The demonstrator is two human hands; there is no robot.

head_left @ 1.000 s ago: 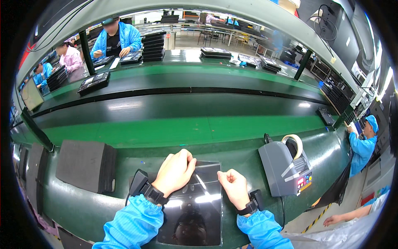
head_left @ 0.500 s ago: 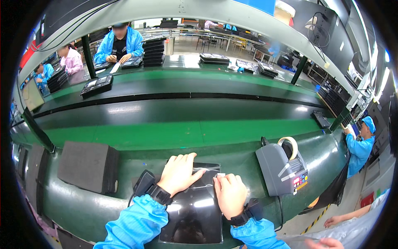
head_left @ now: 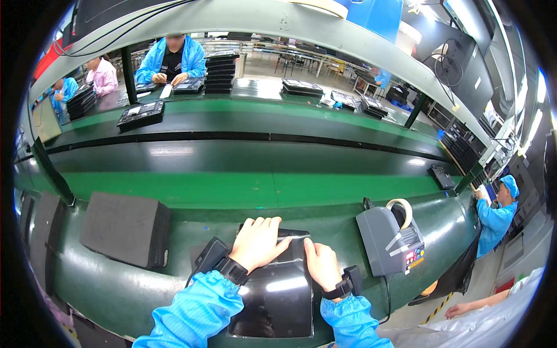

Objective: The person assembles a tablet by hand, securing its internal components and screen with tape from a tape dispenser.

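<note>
Glossy black panel [head_left: 277, 313] lies flat at the lower centre of the frame, on the green workbench [head_left: 116, 284], squarely between our two forearms, a position that seems chosen to put its whole face within easy reach. Our left hand [head_left: 255, 245] rests palm down over the panel's upper left part, fingers extended and slightly fanned, thumb stretched toward the right; it grasps nothing, and the flat pose looks meant to steady the sheet. Our right hand [head_left: 323, 267] comes in at the panel's upper right edge, fingers bent and the foremost digit at the border; we cannot tell whether the fingertips pinch anything there. Working from the side leaves most of the panel's surface uncovered.

At centre right stands a grey tape dispenser [head_left: 380, 246] carrying a pale tape roll [head_left: 407, 216], near enough to our right hand, we judge, to spare a long reach. A block of dark foam sheets [head_left: 119, 229] sits well apart at centre left, apparently to leave our left arm room. Beyond the green conveyor belt [head_left: 232, 190], at upper left, a co-worker in a blue jacket [head_left: 196, 57] sits beside stacked black trays [head_left: 219, 75].
</note>
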